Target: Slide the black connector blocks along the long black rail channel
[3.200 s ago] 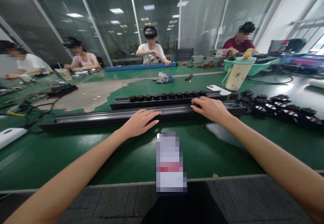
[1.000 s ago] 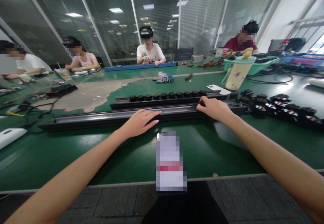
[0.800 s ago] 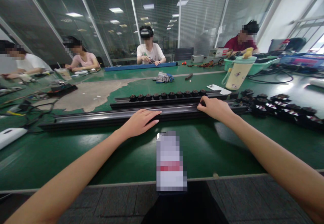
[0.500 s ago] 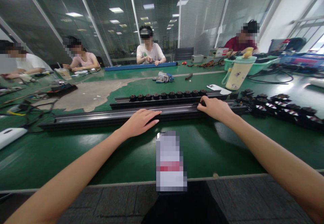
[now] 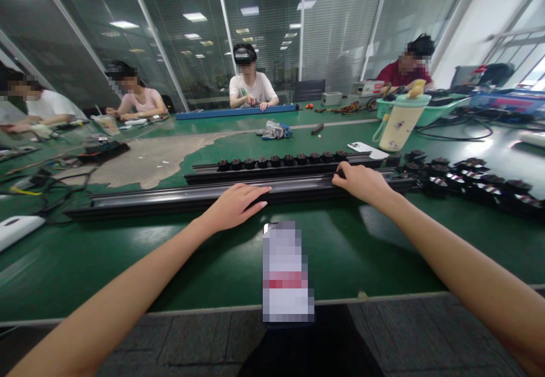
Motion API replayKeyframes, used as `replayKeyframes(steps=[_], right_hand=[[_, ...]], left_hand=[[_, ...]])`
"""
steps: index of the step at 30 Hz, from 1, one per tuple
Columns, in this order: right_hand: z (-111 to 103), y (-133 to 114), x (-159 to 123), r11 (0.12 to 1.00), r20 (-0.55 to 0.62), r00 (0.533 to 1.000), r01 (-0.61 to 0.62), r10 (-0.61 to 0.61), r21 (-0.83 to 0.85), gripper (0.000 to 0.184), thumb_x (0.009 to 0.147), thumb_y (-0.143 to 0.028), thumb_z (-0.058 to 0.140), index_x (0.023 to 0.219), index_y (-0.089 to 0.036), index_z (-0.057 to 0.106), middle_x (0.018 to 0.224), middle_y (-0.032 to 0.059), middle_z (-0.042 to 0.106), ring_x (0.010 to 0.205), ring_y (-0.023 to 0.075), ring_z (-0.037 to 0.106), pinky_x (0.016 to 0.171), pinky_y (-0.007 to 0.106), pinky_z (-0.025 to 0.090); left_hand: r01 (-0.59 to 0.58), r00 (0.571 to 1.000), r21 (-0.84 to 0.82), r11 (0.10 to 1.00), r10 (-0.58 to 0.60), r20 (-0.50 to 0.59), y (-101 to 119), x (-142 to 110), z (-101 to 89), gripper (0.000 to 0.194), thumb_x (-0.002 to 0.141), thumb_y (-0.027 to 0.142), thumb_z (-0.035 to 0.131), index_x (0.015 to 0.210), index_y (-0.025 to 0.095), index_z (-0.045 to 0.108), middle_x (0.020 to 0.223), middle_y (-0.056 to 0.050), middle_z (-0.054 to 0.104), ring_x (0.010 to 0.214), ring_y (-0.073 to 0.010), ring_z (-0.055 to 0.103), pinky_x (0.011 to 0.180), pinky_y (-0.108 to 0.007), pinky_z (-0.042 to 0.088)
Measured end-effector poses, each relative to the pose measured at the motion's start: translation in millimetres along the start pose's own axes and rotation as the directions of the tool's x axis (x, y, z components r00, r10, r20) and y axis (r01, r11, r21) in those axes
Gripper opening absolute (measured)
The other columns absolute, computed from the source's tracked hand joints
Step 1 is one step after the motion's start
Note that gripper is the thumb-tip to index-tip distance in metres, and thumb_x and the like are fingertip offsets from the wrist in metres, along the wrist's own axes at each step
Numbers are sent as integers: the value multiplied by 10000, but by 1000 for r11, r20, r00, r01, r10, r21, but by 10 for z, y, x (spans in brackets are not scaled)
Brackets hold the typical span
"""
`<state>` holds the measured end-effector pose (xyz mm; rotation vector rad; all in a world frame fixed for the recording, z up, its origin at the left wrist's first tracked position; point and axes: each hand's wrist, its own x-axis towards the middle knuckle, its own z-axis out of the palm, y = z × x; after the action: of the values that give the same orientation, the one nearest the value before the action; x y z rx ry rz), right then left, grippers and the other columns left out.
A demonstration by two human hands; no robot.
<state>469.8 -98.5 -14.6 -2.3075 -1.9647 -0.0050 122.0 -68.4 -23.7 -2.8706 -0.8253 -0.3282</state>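
A long black rail (image 5: 162, 197) with a shiny grey channel lies across the table before me. My left hand (image 5: 236, 205) rests on its near edge, fingers stretched out and holding nothing. Farther right, my right hand (image 5: 361, 179) pinches a small black part (image 5: 340, 174) at the rail's channel; my fingers hide most of it. Behind this rail stands a second black rail (image 5: 238, 176), carrying a row of several round black sockets (image 5: 275, 162). More loose black sockets (image 5: 489, 181) are grouped on the table to the right of my right hand.
A phone with a blurred screen (image 5: 285, 258) lies at the near table edge. Beyond the rails are a white phone (image 5: 366, 149), a cream tumbler (image 5: 402, 124), a green basket (image 5: 445, 110) and gloves (image 5: 275, 130). Cables lie at left. Several people sit around the table.
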Motion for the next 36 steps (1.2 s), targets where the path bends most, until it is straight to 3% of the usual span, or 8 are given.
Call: replayKeyframes(steps=[36], right_hand=[[-9, 24, 15, 1000, 8, 1000, -1, 1, -12, 453, 974, -475, 390, 1275, -203, 593, 1089, 156, 690, 1003, 338, 666, 823, 411, 487]], left_hand=[[-9, 1000, 6, 1000, 9, -2, -10, 4, 17, 521, 1090, 457, 310, 1471, 157, 500, 1381, -125, 660, 1267, -248, 618, 1081, -425, 445]])
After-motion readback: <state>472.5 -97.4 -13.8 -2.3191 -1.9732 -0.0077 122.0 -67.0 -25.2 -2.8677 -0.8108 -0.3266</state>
